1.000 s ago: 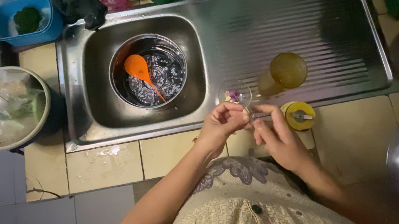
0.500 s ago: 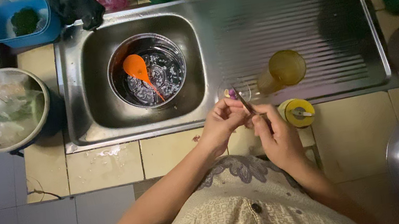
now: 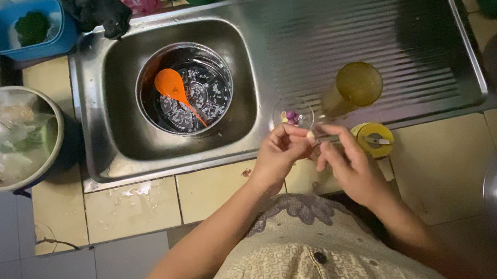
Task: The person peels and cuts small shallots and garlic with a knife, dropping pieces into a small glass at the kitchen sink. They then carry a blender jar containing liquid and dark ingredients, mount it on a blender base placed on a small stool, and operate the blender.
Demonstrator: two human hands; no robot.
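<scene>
Holding one small pale clove-like piece (image 3: 310, 138) in curled fingertips, left hand (image 3: 278, 152) meets right hand (image 3: 347, 164), which pinches one thin knife (image 3: 325, 140); both sit over the counter edge. Just beyond: one small clear bowl (image 3: 292, 114) with purple bits, one yellow lidded jar (image 3: 374, 140), one amber tumbler (image 3: 358, 85). Farther: one sink (image 3: 119, 67) containing one pot (image 3: 185, 88) and one orange spoon (image 3: 173, 86).
</scene>
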